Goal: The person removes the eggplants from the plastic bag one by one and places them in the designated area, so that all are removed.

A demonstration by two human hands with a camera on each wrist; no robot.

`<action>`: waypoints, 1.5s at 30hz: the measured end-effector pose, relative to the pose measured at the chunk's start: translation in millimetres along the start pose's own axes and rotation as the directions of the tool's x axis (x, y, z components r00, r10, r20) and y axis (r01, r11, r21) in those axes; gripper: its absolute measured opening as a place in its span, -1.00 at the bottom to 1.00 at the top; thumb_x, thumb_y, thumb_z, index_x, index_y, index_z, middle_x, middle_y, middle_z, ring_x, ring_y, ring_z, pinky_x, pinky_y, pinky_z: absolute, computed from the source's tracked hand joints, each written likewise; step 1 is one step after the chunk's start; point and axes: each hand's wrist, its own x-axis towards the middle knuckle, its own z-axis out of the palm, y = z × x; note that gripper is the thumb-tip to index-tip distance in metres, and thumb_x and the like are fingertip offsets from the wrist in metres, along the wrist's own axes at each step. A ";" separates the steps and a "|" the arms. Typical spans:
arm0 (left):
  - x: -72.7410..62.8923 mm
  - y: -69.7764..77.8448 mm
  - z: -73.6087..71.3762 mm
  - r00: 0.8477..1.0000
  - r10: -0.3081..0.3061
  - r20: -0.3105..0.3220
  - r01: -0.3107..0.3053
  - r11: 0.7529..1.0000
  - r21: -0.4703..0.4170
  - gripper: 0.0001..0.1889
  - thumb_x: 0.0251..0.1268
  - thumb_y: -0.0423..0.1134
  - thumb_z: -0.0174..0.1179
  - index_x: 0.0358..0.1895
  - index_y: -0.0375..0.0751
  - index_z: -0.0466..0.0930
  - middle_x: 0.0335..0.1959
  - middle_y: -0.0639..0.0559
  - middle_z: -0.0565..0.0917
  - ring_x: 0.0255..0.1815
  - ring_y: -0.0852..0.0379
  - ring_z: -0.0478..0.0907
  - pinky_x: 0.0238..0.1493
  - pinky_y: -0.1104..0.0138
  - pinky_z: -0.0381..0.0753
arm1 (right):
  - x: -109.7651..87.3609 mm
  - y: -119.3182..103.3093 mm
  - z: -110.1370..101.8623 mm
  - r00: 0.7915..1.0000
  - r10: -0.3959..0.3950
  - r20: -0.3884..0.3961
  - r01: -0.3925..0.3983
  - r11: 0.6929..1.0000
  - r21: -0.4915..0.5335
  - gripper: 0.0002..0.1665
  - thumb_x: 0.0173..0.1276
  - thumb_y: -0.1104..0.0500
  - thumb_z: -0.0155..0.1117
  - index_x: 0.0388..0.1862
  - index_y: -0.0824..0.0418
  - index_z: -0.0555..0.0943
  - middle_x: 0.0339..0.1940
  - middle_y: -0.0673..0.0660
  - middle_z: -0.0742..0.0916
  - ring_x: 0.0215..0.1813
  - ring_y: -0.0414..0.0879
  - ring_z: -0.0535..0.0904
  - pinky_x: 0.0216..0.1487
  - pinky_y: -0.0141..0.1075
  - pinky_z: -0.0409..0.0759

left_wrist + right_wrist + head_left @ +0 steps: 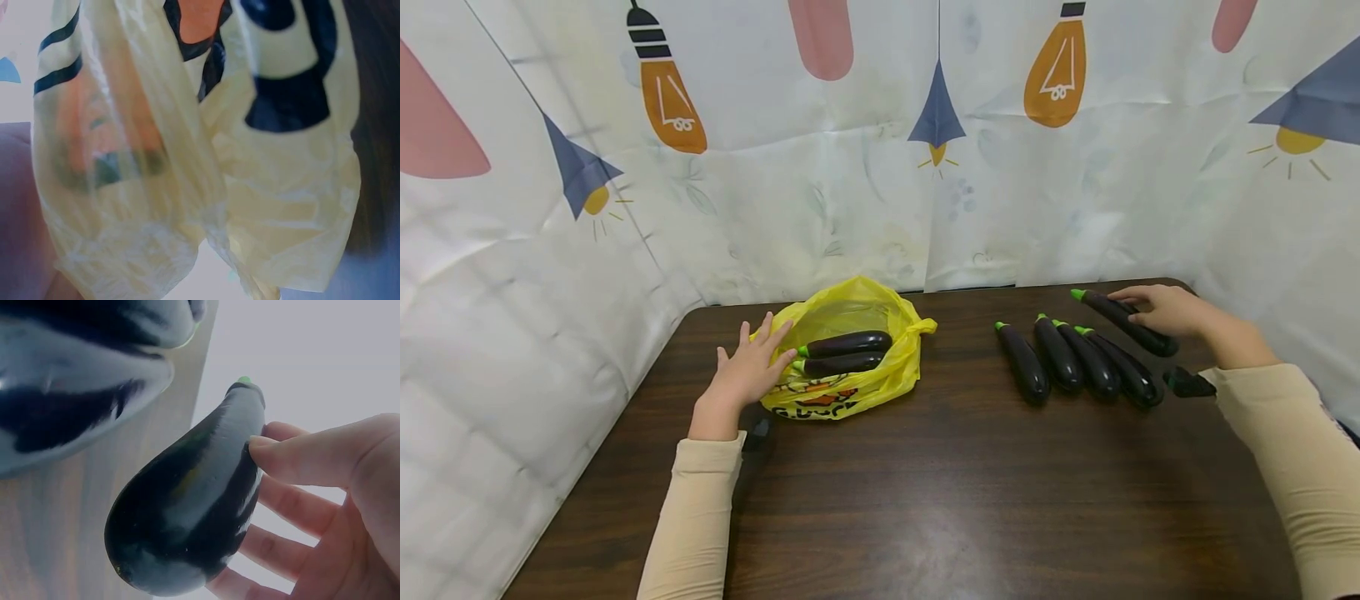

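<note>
My right hand (1167,312) grips a dark purple eggplant (1122,320) with a green stem at the right of the table. In the right wrist view the thumb presses one side of this eggplant (187,494) and the fingers lie behind it. My left hand (747,367) has its fingers spread at the left rim of a yellow plastic bag (880,387). The bag's mouth gapes toward me, with an upper eggplant (850,342) and a lower eggplant (842,364) inside. Printed yellow plastic (281,187) fills most of the left wrist view.
Several more eggplants (1060,354) lie side by side on the dark wooden table (925,492), left of the held one. A knotted bag handle (921,327) sticks out to the right. Behind the table hangs a white curtain (865,192) printed with lamps.
</note>
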 end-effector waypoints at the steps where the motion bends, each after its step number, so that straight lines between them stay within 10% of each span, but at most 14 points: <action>1: 0.0 0.1 -0.1 1.000 0.000 0.000 0.000 1.000 0.000 -0.32 0.70 0.04 -0.10 0.70 -0.03 -0.08 0.69 -0.25 -0.27 0.60 -0.47 -0.46 0.28 -0.58 -0.45 | 0.4 -2.1 -0.9 1.000 -0.006 -0.002 0.006 1.000 -0.003 -0.46 0.51 0.41 0.12 0.42 0.56 0.35 0.25 0.67 0.51 0.16 0.58 0.50 -0.01 0.29 0.56; 10: -0.7 2.5 -0.5 1.000 0.000 0.004 0.000 1.000 0.002 -0.32 0.70 0.05 -0.12 0.70 -0.03 -0.09 0.69 -0.24 -0.29 0.60 -0.47 -0.46 0.28 -0.58 -0.45 | 8.6 -29.5 -7.6 0.997 -0.083 -0.003 0.083 0.996 0.020 -0.45 0.51 0.39 0.17 0.43 0.47 0.41 0.29 0.61 0.51 -0.24 0.23 0.65 -0.27 -0.01 0.57; 15: -1.1 1.7 -1.1 1.000 -0.002 0.004 0.002 1.000 -0.001 -0.32 0.70 0.04 -0.11 0.70 -0.03 -0.09 0.69 -0.24 -0.30 0.60 -0.47 -0.47 0.28 -0.58 -0.46 | 14.0 -47.8 -9.4 0.993 -0.120 0.014 0.119 0.990 0.076 -0.45 0.53 0.39 0.13 0.46 0.45 0.39 0.32 0.59 0.50 -0.61 -0.09 0.28 -0.43 -0.17 0.35; 22: -2.1 3.2 -1.5 1.000 0.005 -0.004 -0.005 1.000 -0.007 -0.32 0.69 0.04 -0.10 0.70 -0.03 -0.07 0.69 -0.24 -0.27 0.60 -0.48 -0.44 0.28 -0.58 -0.44 | 21.8 -67.5 -11.3 0.989 -0.146 0.018 0.144 0.987 0.077 -0.44 0.56 0.35 0.14 0.50 0.37 0.40 0.36 0.52 0.51 -0.41 0.07 0.51 -0.41 -0.14 0.38; 33: -2.4 4.3 -1.4 1.000 -0.005 -0.017 0.005 1.000 0.016 -0.32 0.69 0.04 -0.10 0.70 -0.03 -0.07 0.68 -0.26 -0.26 0.59 -0.50 -0.44 0.28 -0.59 -0.44 | 34.0 -95.9 0.7 0.982 -0.187 0.027 0.182 0.976 0.118 -0.44 0.55 0.38 0.13 0.50 0.30 0.43 0.33 0.45 0.55 -0.66 -0.12 0.26 -0.44 -0.18 0.40; 40: -2.3 3.5 -1.2 1.000 -0.017 -0.026 0.017 0.999 0.028 -0.31 0.69 0.05 -0.10 0.70 -0.02 -0.07 0.68 -0.26 -0.25 0.60 -0.50 -0.43 0.28 -0.58 -0.44 | 45.2 -117.4 7.7 0.963 -0.268 0.006 0.267 0.960 0.091 -0.46 0.54 0.37 0.17 0.48 0.28 0.47 0.40 0.43 0.52 -0.38 -0.02 0.51 -0.23 -0.10 0.43; 45: -2.9 2.9 -1.4 0.999 -0.022 -0.024 0.023 0.999 0.031 -0.31 0.69 0.05 -0.10 0.70 -0.01 -0.08 0.68 -0.27 -0.24 0.60 -0.50 -0.43 0.29 -0.58 -0.43 | 58.5 -130.7 11.8 0.959 -0.283 0.023 0.278 0.953 0.124 -0.43 0.54 0.40 0.13 0.50 0.27 0.45 0.42 0.40 0.52 -0.64 -0.14 0.22 -0.32 -0.13 0.42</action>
